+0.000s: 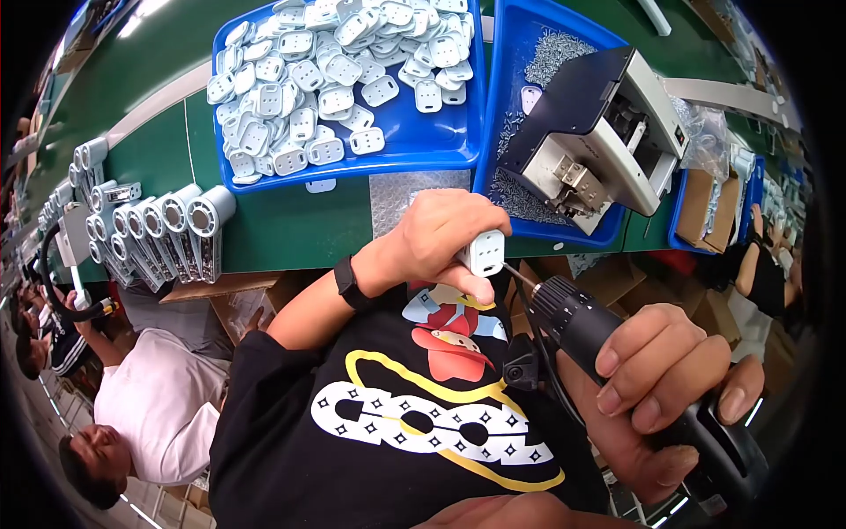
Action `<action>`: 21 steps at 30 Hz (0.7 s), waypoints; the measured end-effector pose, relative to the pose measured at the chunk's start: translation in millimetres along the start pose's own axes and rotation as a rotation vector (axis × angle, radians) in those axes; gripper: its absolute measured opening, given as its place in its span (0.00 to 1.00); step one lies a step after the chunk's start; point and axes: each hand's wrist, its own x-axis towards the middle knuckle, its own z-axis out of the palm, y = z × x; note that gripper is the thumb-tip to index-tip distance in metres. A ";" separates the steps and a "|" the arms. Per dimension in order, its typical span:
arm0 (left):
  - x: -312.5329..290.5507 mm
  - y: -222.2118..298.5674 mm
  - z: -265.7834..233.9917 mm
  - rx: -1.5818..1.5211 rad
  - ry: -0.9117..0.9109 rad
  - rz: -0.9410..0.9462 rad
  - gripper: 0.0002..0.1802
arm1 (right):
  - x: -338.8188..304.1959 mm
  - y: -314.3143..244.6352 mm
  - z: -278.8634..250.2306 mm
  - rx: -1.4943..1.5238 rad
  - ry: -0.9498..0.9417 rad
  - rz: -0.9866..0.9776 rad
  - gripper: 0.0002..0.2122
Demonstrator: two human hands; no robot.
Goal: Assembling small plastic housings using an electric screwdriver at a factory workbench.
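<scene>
My left hand (441, 238), with a dark band on its wrist, is closed around a small white plastic part (486, 254) with rounded corners and several holes in its face. In my right hand (665, 379) is a black electric screwdriver (577, 322), its fingers wrapped about the body. The thin bit points at the right side of the white part. Whether the bit touches it or stops just short, I cannot tell. My left fingers hide the rest of the part.
A blue tray (352, 167) heaped with white covers lies ahead. Right of it, a second blue tray (486, 141) holds loose screws and a screw-feeding machine (599, 132). White cylindrical-headed units (198, 212) stand at left on the green table (273, 229). Another person (159, 397) sits at left.
</scene>
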 end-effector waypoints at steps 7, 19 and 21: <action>4.5 3.6 -2.8 -0.010 -0.023 -0.003 0.38 | 3.6 20.2 4.9 -0.005 -0.030 0.050 0.20; 1.1 -2.2 2.1 0.001 -0.036 0.041 0.42 | -16.7 10.8 -0.3 -0.031 -0.027 -0.005 0.18; 1.1 -1.6 2.0 0.003 -0.038 0.041 0.43 | -17.0 7.2 -5.9 -0.079 0.090 -0.046 0.18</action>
